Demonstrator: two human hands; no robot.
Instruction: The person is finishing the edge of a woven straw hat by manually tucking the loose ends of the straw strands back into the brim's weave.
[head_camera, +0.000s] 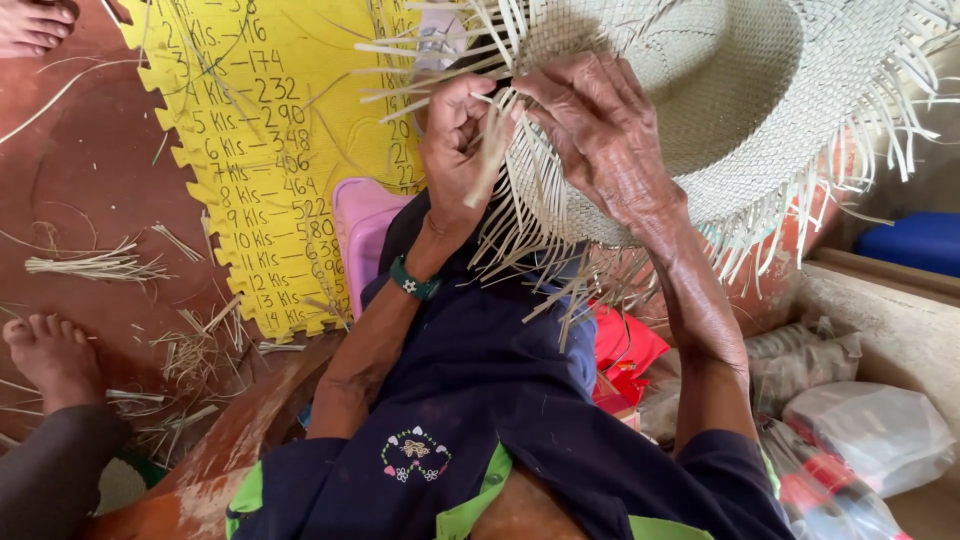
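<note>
Held up over the lap, the half-woven straw hat (720, 110) has its loose brim strands (500, 140) pinched in the closed grip of both the left hand (455, 140) and right hand (600, 130), and a hard tug could probably snap the dry strips

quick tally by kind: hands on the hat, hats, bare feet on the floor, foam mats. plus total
Hands on the hat: 2, left hand and right hand
Woven straw hat: 1
Bare feet on the floor: 2, one at the left edge, one at the top left corner
Yellow foam mat: 1
Total: 6
</note>
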